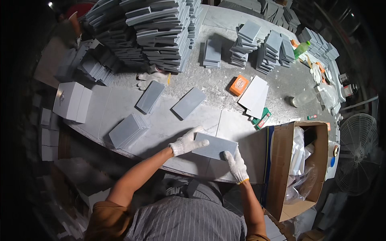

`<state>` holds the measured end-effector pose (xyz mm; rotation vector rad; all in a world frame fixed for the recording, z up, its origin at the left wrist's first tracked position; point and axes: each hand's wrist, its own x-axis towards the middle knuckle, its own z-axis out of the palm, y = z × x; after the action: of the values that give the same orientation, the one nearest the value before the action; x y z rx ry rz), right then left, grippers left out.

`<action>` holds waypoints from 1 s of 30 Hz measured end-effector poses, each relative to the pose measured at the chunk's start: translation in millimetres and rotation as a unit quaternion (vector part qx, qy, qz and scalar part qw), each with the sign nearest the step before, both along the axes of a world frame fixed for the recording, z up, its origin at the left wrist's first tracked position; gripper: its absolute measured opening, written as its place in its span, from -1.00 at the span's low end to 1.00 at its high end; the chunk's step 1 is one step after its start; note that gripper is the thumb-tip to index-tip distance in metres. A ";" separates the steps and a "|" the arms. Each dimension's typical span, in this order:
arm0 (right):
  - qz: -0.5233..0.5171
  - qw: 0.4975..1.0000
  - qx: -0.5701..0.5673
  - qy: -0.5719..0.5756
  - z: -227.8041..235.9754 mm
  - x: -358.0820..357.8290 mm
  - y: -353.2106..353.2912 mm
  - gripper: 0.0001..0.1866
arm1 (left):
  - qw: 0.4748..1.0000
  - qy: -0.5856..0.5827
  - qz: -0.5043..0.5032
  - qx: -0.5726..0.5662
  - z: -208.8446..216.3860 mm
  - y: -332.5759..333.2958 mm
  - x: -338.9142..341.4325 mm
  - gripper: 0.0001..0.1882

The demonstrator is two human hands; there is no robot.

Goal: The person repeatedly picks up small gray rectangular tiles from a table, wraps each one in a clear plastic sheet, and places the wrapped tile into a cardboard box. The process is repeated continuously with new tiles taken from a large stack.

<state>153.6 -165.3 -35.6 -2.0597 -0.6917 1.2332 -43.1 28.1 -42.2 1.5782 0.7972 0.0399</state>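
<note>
Because a flat grey rectangular slab (216, 146) presumably needs even support, the white-gloved left hand (186, 143) and right hand (237, 165), both partly closed, grip its opposite ends.

Blue-grey tile (216, 147), white gloves (185, 143), yellow-edged right cuff (242, 179), grey-veined white near tabletop (169, 128), orange box (239, 85), brown carton (280, 168), white-striped grey apron (185, 219), brown sleeves (107, 219)

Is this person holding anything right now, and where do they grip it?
Yes, a grey tile: the gloved left hand holds its left end, the gloved right hand its right end, each thumb on the visible face.
</note>
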 end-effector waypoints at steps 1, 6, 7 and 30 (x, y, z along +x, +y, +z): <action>-0.002 1.000 -0.010 0.004 -0.8 -4.9 1.7 -0.13 | 1.000 0.014 -0.002 0.005 -4.8 -0.4 1.3 -0.05; 0.004 1.000 -0.001 0.003 0.0 -16.6 9.8 -0.13 | 0.998 0.028 0.039 0.041 8.3 -6.8 -12.9 -0.16; 0.013 1.000 0.003 0.029 5.5 -23.6 15.9 -0.12 | 0.996 0.027 0.063 0.061 -5.2 -12.2 -27.8 -0.17; 0.282 0.944 0.102 0.137 -8.4 -133.6 121.6 0.02 | 0.764 0.034 0.307 0.567 96.8 -57.5 -134.4 -0.62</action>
<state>20.0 -43.7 -44.0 -1.5212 -1.2655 1.6389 -177.5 -29.3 54.7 2.3386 1.4690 1.1450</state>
